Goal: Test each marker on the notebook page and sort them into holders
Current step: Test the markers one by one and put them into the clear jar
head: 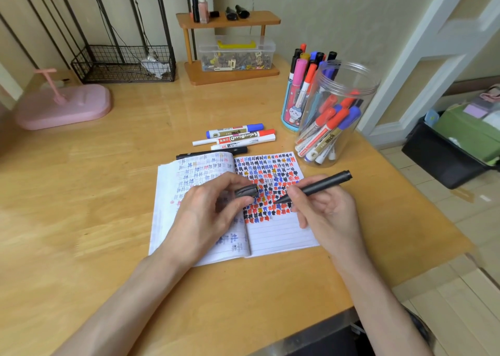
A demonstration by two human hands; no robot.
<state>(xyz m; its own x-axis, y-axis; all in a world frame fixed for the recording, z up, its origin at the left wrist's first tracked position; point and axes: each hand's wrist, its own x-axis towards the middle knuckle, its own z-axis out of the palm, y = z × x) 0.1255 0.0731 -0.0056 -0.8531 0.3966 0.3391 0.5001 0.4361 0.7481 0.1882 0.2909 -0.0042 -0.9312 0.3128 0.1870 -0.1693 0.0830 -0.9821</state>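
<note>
An open lined notebook [281, 234] lies on the wooden desk, its right page crowded with red, blue, black and yellow test marks. My right hand [324, 215] grips an uncapped black marker [322, 185], tip down on the marks near the page's middle. My left hand [205, 215] rests on the left page and pinches the marker's black cap [246, 190]. Behind the notebook lie several loose markers [238, 136], blue, red, white and black. A clear plastic jar [335, 112] holds red and blue markers. A blue cartoon pen holder [293, 107] beside it holds mixed markers.
A wooden shelf [230, 47] with a clear box of clips stands at the back. A black wire basket [124, 63] and a pink stand [65, 107] sit at the back left. The desk's right edge drops to a tiled floor with a black bin [446, 150].
</note>
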